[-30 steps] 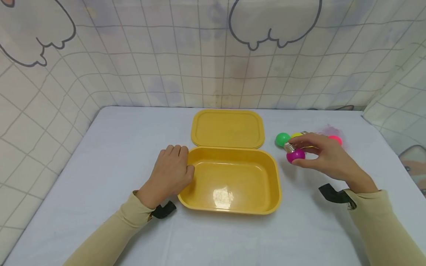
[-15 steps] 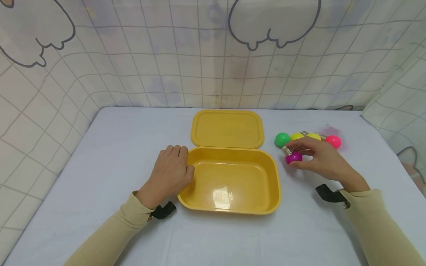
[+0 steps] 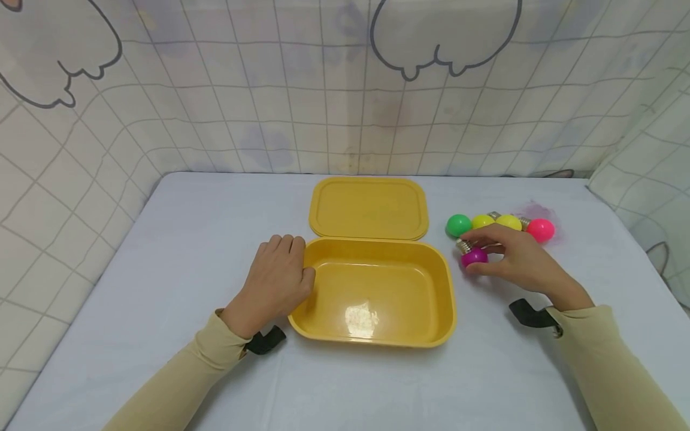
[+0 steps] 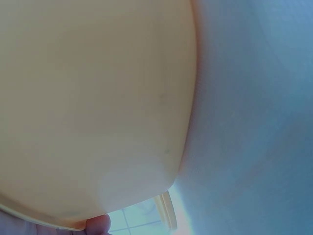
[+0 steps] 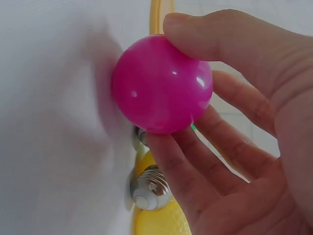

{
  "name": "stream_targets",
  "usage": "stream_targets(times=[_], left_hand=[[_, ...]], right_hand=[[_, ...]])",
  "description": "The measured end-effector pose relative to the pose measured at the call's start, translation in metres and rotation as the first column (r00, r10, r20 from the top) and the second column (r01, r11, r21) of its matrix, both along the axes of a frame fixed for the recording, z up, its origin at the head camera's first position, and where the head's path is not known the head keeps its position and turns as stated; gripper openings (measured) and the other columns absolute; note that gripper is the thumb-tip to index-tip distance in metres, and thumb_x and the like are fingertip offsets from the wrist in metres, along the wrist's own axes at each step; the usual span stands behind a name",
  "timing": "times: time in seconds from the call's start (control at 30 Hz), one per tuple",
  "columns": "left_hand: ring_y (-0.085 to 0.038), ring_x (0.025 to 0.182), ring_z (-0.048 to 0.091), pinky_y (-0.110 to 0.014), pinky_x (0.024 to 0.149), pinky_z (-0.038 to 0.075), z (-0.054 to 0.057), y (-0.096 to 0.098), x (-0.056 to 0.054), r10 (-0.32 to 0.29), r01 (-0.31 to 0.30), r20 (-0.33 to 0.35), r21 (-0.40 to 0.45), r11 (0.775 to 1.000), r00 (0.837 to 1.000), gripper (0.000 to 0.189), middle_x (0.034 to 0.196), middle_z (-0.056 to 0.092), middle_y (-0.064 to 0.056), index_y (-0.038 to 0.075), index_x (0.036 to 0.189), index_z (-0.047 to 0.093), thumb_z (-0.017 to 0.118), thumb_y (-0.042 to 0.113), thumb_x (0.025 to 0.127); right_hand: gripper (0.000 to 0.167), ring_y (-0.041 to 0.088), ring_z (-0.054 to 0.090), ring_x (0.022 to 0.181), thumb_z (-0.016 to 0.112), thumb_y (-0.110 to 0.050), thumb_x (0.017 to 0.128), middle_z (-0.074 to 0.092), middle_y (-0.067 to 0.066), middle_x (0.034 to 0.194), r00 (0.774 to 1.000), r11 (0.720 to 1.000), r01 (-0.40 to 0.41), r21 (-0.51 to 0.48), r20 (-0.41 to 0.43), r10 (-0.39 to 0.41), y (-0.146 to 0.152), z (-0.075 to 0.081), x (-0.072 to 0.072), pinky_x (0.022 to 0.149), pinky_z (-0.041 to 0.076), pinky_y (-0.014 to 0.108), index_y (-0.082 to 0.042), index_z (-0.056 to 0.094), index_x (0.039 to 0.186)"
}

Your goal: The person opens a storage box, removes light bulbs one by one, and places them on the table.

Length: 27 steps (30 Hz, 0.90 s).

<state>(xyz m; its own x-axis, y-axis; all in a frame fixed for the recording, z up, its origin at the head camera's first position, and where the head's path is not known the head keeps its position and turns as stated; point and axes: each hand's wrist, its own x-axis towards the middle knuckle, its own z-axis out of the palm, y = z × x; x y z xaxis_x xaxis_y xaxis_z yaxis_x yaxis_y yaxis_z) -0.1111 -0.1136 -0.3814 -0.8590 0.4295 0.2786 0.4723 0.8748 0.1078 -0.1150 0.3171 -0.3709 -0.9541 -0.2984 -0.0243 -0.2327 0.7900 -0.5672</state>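
Observation:
My left hand (image 3: 275,284) grips the left rim of an open yellow plastic container (image 3: 388,287), its thumb over the inner side. Up close, the left wrist view is filled by the container's outer wall (image 4: 98,107), with fingertips (image 4: 99,224) at its rim. Right of the container, my right hand (image 3: 520,260) pinches a magenta light bulb (image 3: 474,256) by its round globe, thumb on one side and fingers on the other. The bulb's metal screw base points up and left. In the right wrist view the magenta globe (image 5: 161,85) is very close to the white table surface.
Just behind the magenta bulb lie a green bulb (image 3: 459,225), two yellow bulbs (image 3: 509,222) and a pink bulb (image 3: 541,230) in a row. The flat yellow lid (image 3: 369,208) lies behind the container. A white patterned curtain (image 3: 345,108) stands along the table's back edge.
My right hand has moved slightly left and down with the magenta bulb, showing more of the yellow and pink bulbs behind it. My left hand and the container have stayed in place.

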Motion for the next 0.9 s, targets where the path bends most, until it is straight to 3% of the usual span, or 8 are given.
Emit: stream_targets(times=[0.6, 0.9], left_hand=[[-0.025, 0.073, 0.035, -0.032, 0.068, 0.025, 0.0022, 0.0009, 0.0003, 0.008, -0.007, 0.030, -0.005, 1.000, 1.000, 0.012, 0.076, 0.039, -0.007, 0.005, 0.085, 0.045, 0.046, 0.016, 0.088], [-0.025, 0.072, 0.035, -0.031, 0.067, 0.025, 0.0020, 0.0010, 0.0007, 0.003, -0.003, 0.006, -0.004, 1.000, 1.000, 0.012, 0.074, 0.039, -0.007, 0.005, 0.083, 0.045, 0.046, 0.016, 0.088]], right_hand=[[0.064, 0.034, 0.068, 0.117, 0.088, -0.026, 0.081, 0.068, 0.013, 0.131, 0.998, 0.999, 0.041, 0.025, -0.057, -0.040, -0.0005, -0.0020, -0.0022, 0.099, 0.055, 0.053, -0.010, 0.062, 0.137], [0.062, 0.030, 0.070, 0.109, 0.089, -0.029, 0.080, 0.071, 0.011, 0.123, 0.994, 0.999, 0.039, 0.027, -0.107, -0.036, 0.0036, -0.0003, -0.0030, 0.093, 0.057, 0.048, -0.010, 0.065, 0.133]])
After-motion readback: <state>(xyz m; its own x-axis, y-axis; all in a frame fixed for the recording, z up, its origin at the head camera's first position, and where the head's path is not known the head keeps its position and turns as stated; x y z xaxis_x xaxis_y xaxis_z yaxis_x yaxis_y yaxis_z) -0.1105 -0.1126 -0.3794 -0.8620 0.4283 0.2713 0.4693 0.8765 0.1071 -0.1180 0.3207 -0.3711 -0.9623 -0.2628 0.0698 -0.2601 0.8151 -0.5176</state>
